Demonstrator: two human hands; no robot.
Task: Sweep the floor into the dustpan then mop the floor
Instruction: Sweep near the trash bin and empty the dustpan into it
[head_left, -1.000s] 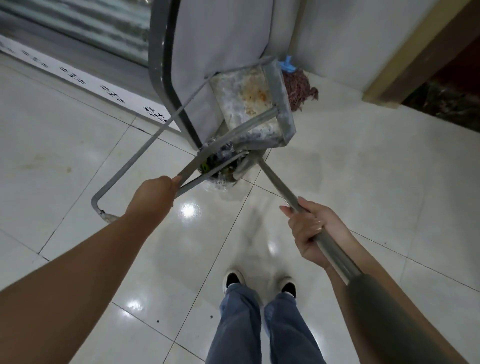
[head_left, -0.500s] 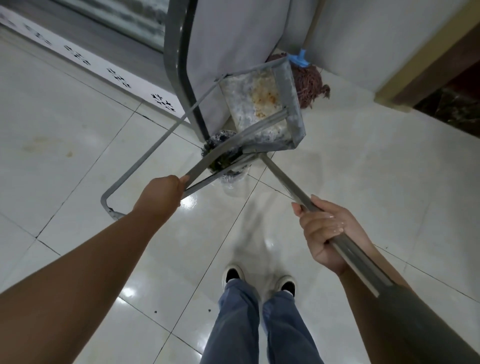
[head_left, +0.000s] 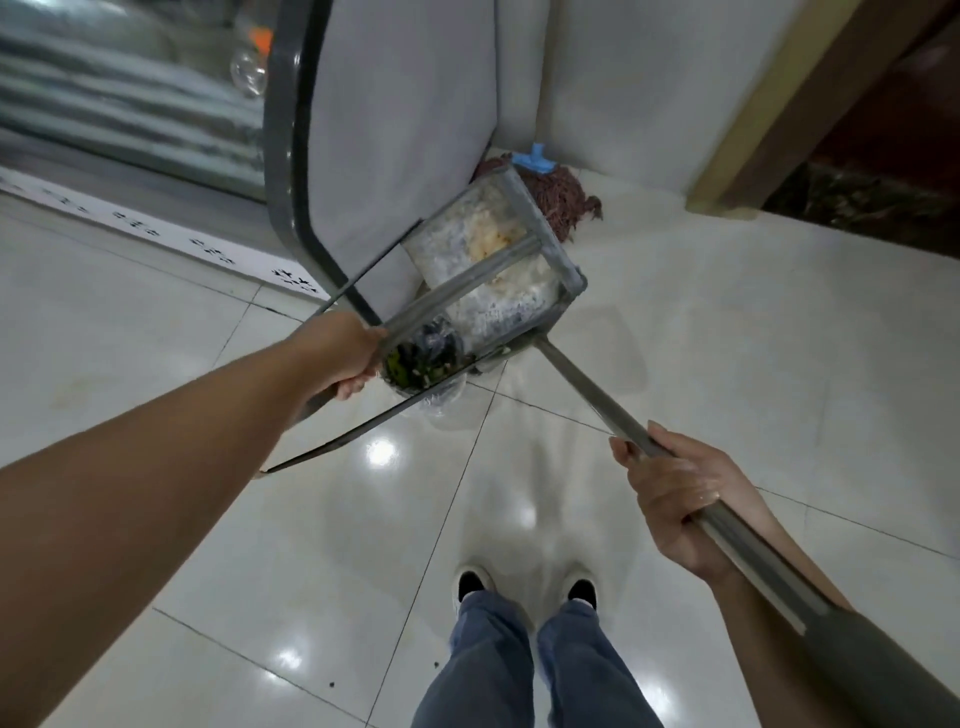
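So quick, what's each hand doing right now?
Left hand: closed around the metal handle of the dustpan, which is tipped up.
Right hand: closed around a long metal pole.

Shopfront entrance: roll-up shutter (head_left: 130, 104), glossy tiled floor (head_left: 727, 364).

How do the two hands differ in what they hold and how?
The left hand reaches far forward and grips the flat metal dustpan handle; the right hand sits nearer the body and grips a round metal pole. The left hand shows its back with fingertips curling under, while the right hand's fingers wrap over the pole's top. Both are bare and closed tight in their grip.
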